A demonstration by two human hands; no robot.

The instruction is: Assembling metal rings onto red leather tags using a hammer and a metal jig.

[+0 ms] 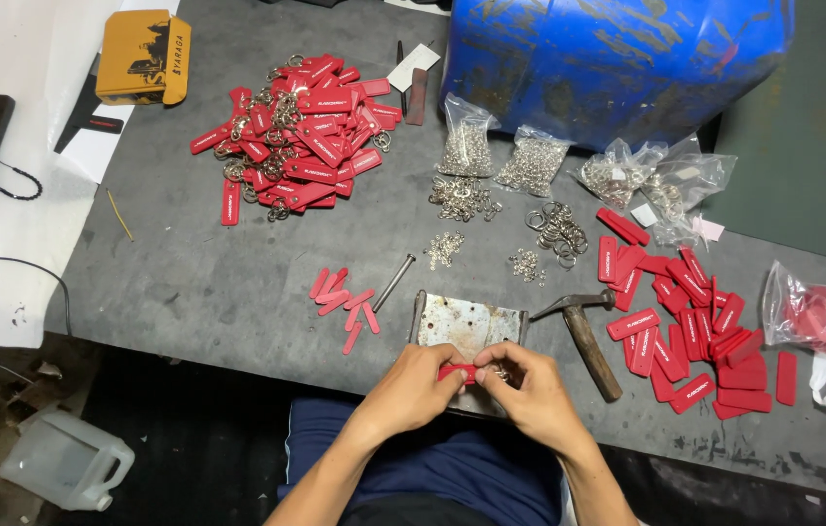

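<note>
From the head camera, both hands met at the near edge of a dark grey table (189, 282). The left hand (420, 385) pinched one end of a small red tag (456, 372) between thumb and fingertips, and the right hand (527, 385) closed on its other end, so the tag lay between the two hands, touching both. Something small and metallic showed at the right fingertips, too small to identify. The hands hovered over the near edge of a rusty metal plate (471, 321).

Just right of the plate lay a hammer (583, 336), head toward the plate. Left of it lay a few loose red strips (345, 302) and a metal punch (394, 282). Farther right a spread of plain red tags (691, 321) covered the table. Well apart at the far left sat a heap of finished tags with rings (301, 136). Bags of metal rings (500, 156) stood before a blue drum (617, 58).
</note>
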